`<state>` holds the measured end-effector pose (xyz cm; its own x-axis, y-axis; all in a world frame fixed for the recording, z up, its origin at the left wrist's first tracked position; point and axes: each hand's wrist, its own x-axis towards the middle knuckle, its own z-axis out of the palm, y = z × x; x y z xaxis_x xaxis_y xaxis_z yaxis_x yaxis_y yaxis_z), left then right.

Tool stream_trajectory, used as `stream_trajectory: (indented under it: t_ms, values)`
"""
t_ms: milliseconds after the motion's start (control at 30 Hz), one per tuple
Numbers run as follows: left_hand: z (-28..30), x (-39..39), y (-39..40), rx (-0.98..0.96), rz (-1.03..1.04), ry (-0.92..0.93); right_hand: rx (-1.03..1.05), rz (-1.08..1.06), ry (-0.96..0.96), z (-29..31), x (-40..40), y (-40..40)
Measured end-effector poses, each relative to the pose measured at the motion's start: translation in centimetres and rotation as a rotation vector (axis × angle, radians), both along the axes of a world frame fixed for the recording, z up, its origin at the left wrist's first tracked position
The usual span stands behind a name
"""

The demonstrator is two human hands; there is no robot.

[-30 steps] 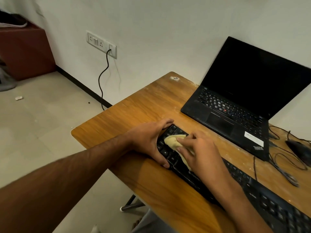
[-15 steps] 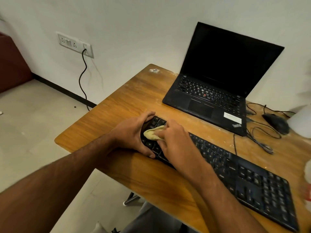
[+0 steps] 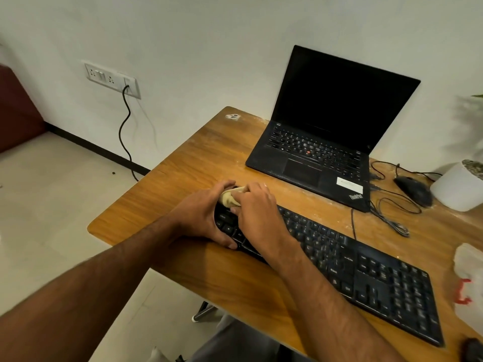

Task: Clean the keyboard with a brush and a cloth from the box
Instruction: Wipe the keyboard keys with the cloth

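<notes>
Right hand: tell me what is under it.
Under the right hand a yellowish cloth pokes out at the fingertips, pressed onto the left end of the black keyboard. The left hand steadies that end. The keys beneath the palm are covered.

Hands (image 3: 235, 212) hide the keyboard's (image 3: 366, 278) left end.

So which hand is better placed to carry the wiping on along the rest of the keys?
The right hand, probably. It holds the cloth bunched at the keyboard's left end, with the uncovered keys stretching off to its right. The left hand grips that end, apparently steadying it.
</notes>
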<state>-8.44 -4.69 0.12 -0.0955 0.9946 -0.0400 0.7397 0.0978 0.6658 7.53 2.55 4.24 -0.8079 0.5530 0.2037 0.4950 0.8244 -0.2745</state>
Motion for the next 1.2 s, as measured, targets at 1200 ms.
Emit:
stream_trajectory:
  t_ms: [1200]
  values:
    - [-0.4, -0.2, 0.0, -0.033, 0.006, 0.022, -0.122, 0.196, 0.082, 0.7, 4.3, -1.4]
